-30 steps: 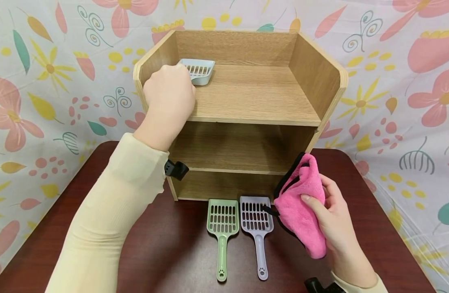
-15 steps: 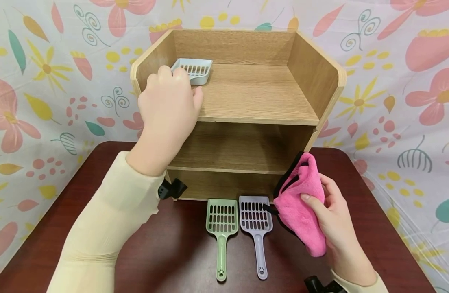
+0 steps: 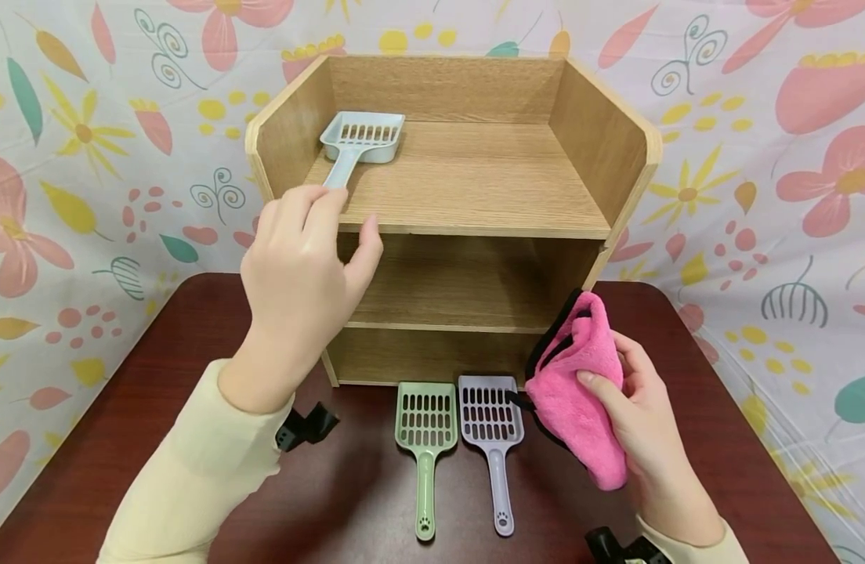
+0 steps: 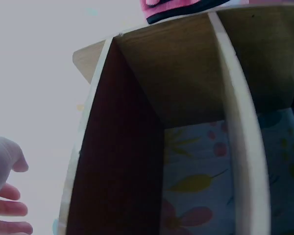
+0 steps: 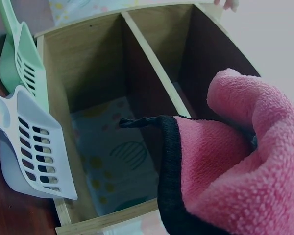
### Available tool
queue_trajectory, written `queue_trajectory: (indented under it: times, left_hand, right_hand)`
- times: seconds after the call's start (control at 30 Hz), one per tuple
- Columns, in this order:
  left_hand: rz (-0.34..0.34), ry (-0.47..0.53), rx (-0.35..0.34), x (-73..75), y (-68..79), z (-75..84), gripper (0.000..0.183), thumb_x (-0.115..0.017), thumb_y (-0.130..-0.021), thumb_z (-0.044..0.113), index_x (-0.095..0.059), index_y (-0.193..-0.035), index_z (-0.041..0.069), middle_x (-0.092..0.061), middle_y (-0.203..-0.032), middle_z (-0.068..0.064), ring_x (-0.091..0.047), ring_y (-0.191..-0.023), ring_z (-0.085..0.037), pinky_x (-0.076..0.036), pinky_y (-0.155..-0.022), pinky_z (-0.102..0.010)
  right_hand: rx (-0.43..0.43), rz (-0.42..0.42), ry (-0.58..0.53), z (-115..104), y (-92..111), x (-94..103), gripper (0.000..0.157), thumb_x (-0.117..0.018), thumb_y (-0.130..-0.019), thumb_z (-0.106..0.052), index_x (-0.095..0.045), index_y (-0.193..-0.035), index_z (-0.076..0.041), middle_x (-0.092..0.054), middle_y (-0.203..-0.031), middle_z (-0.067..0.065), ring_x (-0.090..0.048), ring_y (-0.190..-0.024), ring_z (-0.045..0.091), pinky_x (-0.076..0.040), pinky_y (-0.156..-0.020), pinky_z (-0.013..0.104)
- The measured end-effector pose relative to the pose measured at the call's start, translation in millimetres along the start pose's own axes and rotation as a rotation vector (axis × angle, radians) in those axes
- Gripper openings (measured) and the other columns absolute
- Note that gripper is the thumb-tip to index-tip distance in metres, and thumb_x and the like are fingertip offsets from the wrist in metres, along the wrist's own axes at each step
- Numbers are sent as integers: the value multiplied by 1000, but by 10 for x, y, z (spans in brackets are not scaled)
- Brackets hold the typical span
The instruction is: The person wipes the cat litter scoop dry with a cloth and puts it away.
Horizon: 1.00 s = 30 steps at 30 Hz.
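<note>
A light blue slotted scoop (image 3: 367, 135) lies on the top shelf at the left, its handle pointing toward me. My left hand (image 3: 298, 266) is in front of the shelf edge, thumb spread from the fingers, with its fingertips overlapping the handle's end in the head view. In the left wrist view the fingers (image 4: 9, 208) are parted with nothing between them. My right hand (image 3: 647, 423) grips a folded pink cloth (image 3: 580, 392) with black edging and a black loop, thumb on top. The cloth fills the right side of the right wrist view (image 5: 250, 166).
A wooden shelf unit (image 3: 468, 176) with a raised back and sides stands on the dark red-brown table (image 3: 298, 501). A green scoop (image 3: 426, 423) and a lilac scoop (image 3: 492, 415) lie side by side before it. Patterned fabric (image 3: 108, 219) hangs behind.
My left hand has let go of the blue scoop and drawn back toward me, its fingers loosening and the handle coming into sight. The right hand keeps holding the pink cloth in place.
</note>
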<state>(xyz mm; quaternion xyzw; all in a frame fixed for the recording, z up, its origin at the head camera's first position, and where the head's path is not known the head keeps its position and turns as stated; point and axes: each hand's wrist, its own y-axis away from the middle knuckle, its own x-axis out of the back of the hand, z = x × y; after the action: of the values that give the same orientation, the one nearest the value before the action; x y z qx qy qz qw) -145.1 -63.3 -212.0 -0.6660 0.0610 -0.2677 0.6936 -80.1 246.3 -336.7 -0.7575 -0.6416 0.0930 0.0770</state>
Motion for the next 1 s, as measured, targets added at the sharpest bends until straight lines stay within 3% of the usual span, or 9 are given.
queue_trajectory:
  times: [0.17,0.37,0.6,0.87,1.0]
  left_hand:
    - [65,86,-16,17,196,-30,24,-63,-82,17,-69,-97,-1,-66,-91,-14,-60,-78,-33,-51,-64,-44]
    - [77,187,-23,-13,450,-89,23,-61,-82,13,-69,-97,-1,-67,-84,-16,-61,-75,-33,-51,-68,-44]
    - [-25,227,28,-101,775,-201,24,-60,-82,15,-69,-97,-3,-69,-84,-16,-63,-74,-32,-52,-67,-44]
    - [-170,231,99,-189,1182,-327,25,-63,-79,15,-69,-97,-1,-67,-78,-11,-63,-70,-27,-51,-58,-41]
    - [-271,267,170,-227,1359,-359,23,-65,-78,14,-70,-96,1,-67,-77,-8,-63,-69,-24,-50,-56,-38]
  right_hand:
    - [0,-9,2,16,8,4,44,-58,-87,6,-51,-126,-13,-63,-101,-3,-66,-72,8,-54,-60,22]
    - [14,-15,21,22,5,9,44,-58,-87,6,-50,-127,-12,-62,-102,-2,-66,-73,8,-54,-61,21]
    - [28,-27,35,27,-7,19,45,-58,-86,7,-51,-126,-12,-62,-102,-2,-65,-74,7,-54,-61,20]
    - [38,-48,58,38,-20,24,45,-59,-86,7,-51,-126,-12,-62,-102,-2,-64,-75,7,-53,-62,20]
    - [45,-49,56,41,-18,22,45,-58,-86,7,-51,-126,-11,-61,-102,-2,-64,-76,7,-53,-62,19]
